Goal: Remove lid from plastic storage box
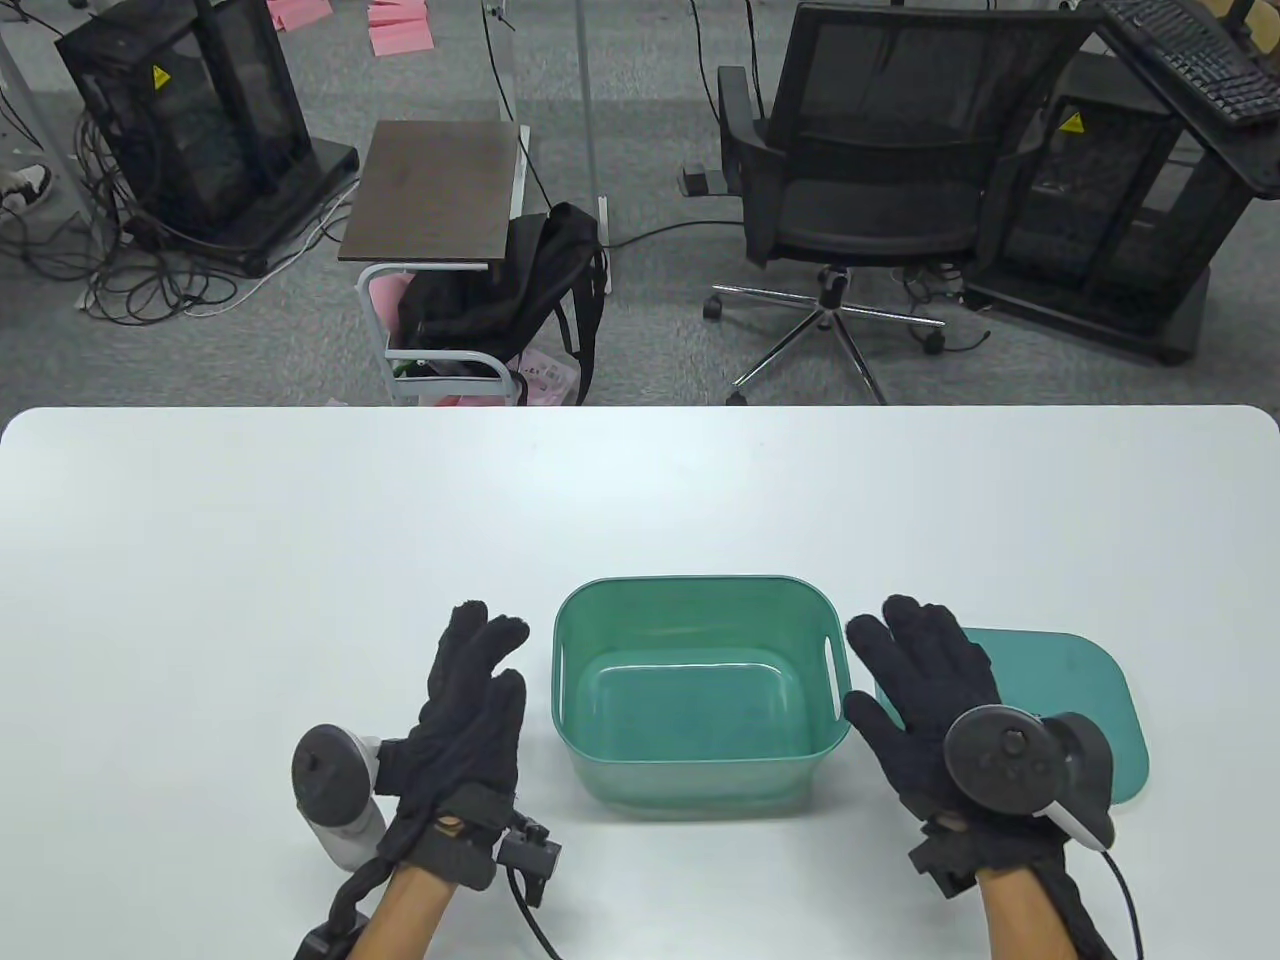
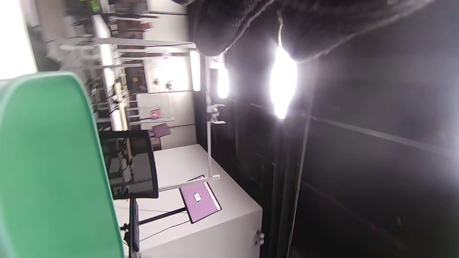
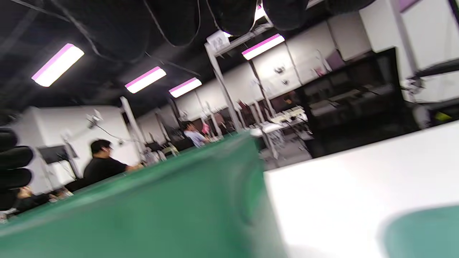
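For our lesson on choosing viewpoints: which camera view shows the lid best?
The table view: the lid lies flat on the table, right of the box, partly behind the right hand. The right wrist view catches only a blurred corner; the left wrist view shows none.

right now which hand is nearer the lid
Right. The right hand overlaps the left edge of the lid lying flat on the table; the left hand is across the box, on its far side.
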